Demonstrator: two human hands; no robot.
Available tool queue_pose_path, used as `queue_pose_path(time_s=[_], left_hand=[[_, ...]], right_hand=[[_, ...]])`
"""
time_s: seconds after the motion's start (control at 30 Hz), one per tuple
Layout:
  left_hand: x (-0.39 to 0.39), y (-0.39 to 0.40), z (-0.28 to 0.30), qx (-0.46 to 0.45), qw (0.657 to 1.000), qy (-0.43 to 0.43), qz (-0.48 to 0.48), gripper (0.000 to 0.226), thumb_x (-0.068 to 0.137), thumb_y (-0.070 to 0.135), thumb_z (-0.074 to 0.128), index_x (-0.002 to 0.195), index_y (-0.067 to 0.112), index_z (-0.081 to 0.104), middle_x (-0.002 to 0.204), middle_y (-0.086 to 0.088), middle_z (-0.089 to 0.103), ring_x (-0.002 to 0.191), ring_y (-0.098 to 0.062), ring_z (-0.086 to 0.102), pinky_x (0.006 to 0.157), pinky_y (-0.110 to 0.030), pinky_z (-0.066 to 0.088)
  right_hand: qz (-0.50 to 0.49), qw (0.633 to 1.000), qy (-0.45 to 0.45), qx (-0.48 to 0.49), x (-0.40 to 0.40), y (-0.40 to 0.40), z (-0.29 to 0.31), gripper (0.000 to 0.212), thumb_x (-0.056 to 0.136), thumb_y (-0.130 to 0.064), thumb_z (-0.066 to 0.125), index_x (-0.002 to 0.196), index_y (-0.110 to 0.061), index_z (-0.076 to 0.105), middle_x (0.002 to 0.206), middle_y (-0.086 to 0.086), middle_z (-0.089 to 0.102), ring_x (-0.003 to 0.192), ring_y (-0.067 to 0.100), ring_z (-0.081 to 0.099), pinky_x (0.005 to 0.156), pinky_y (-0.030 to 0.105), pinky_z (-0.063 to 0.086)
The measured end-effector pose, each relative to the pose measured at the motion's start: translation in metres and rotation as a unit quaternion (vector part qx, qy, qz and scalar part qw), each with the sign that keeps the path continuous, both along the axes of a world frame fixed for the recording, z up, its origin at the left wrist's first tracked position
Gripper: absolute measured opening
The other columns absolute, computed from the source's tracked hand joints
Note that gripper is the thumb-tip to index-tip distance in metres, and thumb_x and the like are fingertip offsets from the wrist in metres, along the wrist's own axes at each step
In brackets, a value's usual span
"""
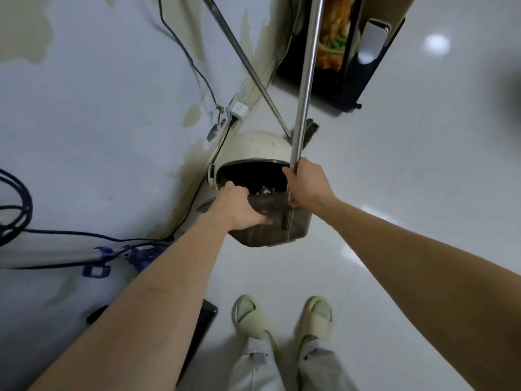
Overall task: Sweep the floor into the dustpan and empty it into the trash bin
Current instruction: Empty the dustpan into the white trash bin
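A: Slippers (283, 317) sit nearest, a pale pair on the glossy white floor (394, 193), with light trouser legs below them. What lies to the left?

B: A dark flat object (204, 328) lies on the floor just left of the feet. Farther left, a grey pole with blue clips (98, 259) lies among black cables (17, 210) along the wall.

A: And the hands?

B: Both arms reach forward. The left hand (239, 208) grips the near left edge of the dustpan (277, 225), fingers curled over its rim. The right hand (308, 186) is wrapped round the dustpan's metal handle (307, 80), fingers closed tight on the tube.

A: Where is the dustpan itself?

B: It is a dark, translucent pan held off the floor between the two hands, its far end touching or over the mouth of the trash bin (253, 156). Whether it is tipped enough to spill cannot be told.

A: The bin?

B: A cream bin with a domed lid raised at the back and a black liner, standing against the peeling wall (98, 94). Something pale shows inside.

A: Beyond it?

B: A second thin pole (245, 63) leans across behind the bin. A white power socket block (238, 110) with a cable sits at the wall's foot, and a black cabinet (346, 66) stands at the far right.
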State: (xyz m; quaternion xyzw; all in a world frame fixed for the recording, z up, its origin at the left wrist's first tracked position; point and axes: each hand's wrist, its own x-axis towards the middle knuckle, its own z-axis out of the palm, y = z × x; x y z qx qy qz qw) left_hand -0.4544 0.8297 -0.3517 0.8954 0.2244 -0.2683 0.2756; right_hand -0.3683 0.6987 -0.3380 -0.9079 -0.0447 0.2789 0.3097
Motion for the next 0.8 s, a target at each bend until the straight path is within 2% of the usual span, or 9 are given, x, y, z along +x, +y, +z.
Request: queue_pose_path(time_s=[0.1, 0.17, 0.27, 0.37, 0.47, 0.6, 0.63, 0.7, 0.8], left_hand=[[0.001, -0.004, 0.004, 0.003, 0.999, -0.044, 0.029, 0.079, 0.043, 0.074, 0.066, 0.097, 0.016, 0.066, 0.101, -0.005, 0.053, 0.091, -0.021, 0.055, 0.083, -0.036, 0.052], [-0.008, -0.006, 0.001, -0.001, 1.000, -0.022, -0.005, 0.080, 0.042, 0.076, 0.066, 0.097, 0.018, 0.068, 0.099, -0.003, 0.056, 0.089, -0.019, 0.057, 0.083, -0.036, 0.054], [-0.018, -0.009, -0.008, -0.006, 0.998, 0.035, -0.043, 0.091, 0.039, 0.078, 0.067, 0.108, 0.020, 0.065, 0.104, 0.001, 0.055, 0.092, -0.017, 0.058, 0.083, -0.037, 0.056], [-0.012, -0.009, -0.001, -0.006, 0.999, 0.002, -0.043, 0.080, 0.053, 0.064, 0.080, 0.113, 0.015, 0.059, 0.111, -0.003, 0.047, 0.103, -0.022, 0.053, 0.092, -0.039, 0.051], [-0.014, -0.007, 0.005, 0.028, 0.998, -0.044, -0.037, 0.075, 0.063, 0.056, 0.081, 0.118, 0.012, 0.056, 0.116, -0.006, 0.040, 0.111, -0.024, 0.045, 0.100, -0.038, 0.045], [-0.030, -0.010, -0.001, 0.019, 0.995, 0.041, -0.092, 0.086, 0.046, 0.069, 0.076, 0.112, 0.016, 0.062, 0.110, -0.001, 0.048, 0.106, -0.023, 0.055, 0.091, -0.037, 0.052], [-0.031, -0.010, 0.001, 0.012, 0.993, 0.050, -0.103, 0.082, 0.046, 0.068, 0.076, 0.110, 0.017, 0.062, 0.109, 0.000, 0.047, 0.104, -0.022, 0.055, 0.090, -0.036, 0.052], [-0.023, -0.008, 0.006, 0.003, 0.993, 0.025, -0.114, 0.069, 0.057, 0.058, 0.081, 0.109, 0.017, 0.061, 0.110, -0.004, 0.040, 0.101, -0.023, 0.050, 0.092, -0.036, 0.049], [-0.013, -0.003, 0.014, 0.027, 0.993, -0.049, -0.101, 0.067, 0.061, 0.053, 0.081, 0.112, 0.012, 0.066, 0.110, -0.007, 0.039, 0.105, -0.026, 0.047, 0.098, -0.039, 0.046]], right_hand=[[-0.011, 0.999, -0.038, 0.015, 0.006, -0.006, 0.008, 0.028, 0.101, -0.034, 0.042, 0.103, -0.007, 0.049, 0.088, 0.011, 0.061, 0.066, 0.026, 0.067, 0.058, 0.039, 0.059], [0.001, 0.999, -0.041, 0.000, -0.007, -0.011, 0.006, 0.028, 0.101, -0.036, 0.040, 0.100, -0.009, 0.047, 0.085, 0.010, 0.061, 0.066, 0.028, 0.066, 0.060, 0.044, 0.058], [0.005, 0.999, -0.015, -0.028, -0.027, -0.018, -0.001, 0.027, 0.100, -0.038, 0.038, 0.097, -0.012, 0.044, 0.086, 0.012, 0.062, 0.070, 0.030, 0.064, 0.066, 0.047, 0.057], [-0.011, 0.999, -0.030, -0.009, -0.020, -0.018, 0.000, 0.030, 0.101, -0.037, 0.038, 0.100, -0.009, 0.047, 0.087, 0.011, 0.062, 0.070, 0.029, 0.065, 0.065, 0.047, 0.057], [-0.016, 0.997, -0.073, 0.007, -0.022, -0.018, 0.004, 0.026, 0.101, -0.037, 0.038, 0.097, -0.012, 0.044, 0.085, 0.007, 0.060, 0.071, 0.026, 0.063, 0.065, 0.043, 0.056], [-0.010, 0.999, -0.012, -0.028, -0.047, -0.023, -0.006, 0.022, 0.100, -0.036, 0.039, 0.099, -0.015, 0.041, 0.087, 0.010, 0.062, 0.072, 0.028, 0.064, 0.070, 0.046, 0.057], [-0.016, 1.000, -0.003, -0.026, -0.048, -0.025, -0.007, 0.022, 0.100, -0.036, 0.039, 0.099, -0.014, 0.042, 0.087, 0.011, 0.062, 0.071, 0.027, 0.065, 0.069, 0.046, 0.058], [-0.042, 0.999, -0.019, -0.006, -0.039, -0.027, -0.005, 0.026, 0.101, -0.036, 0.039, 0.099, -0.011, 0.045, 0.087, 0.011, 0.062, 0.070, 0.026, 0.065, 0.065, 0.045, 0.058], [-0.085, 0.995, -0.051, 0.022, -0.035, -0.026, 0.001, 0.030, 0.100, -0.038, 0.038, 0.103, -0.010, 0.046, 0.088, 0.011, 0.063, 0.074, 0.029, 0.066, 0.067, 0.045, 0.058]])
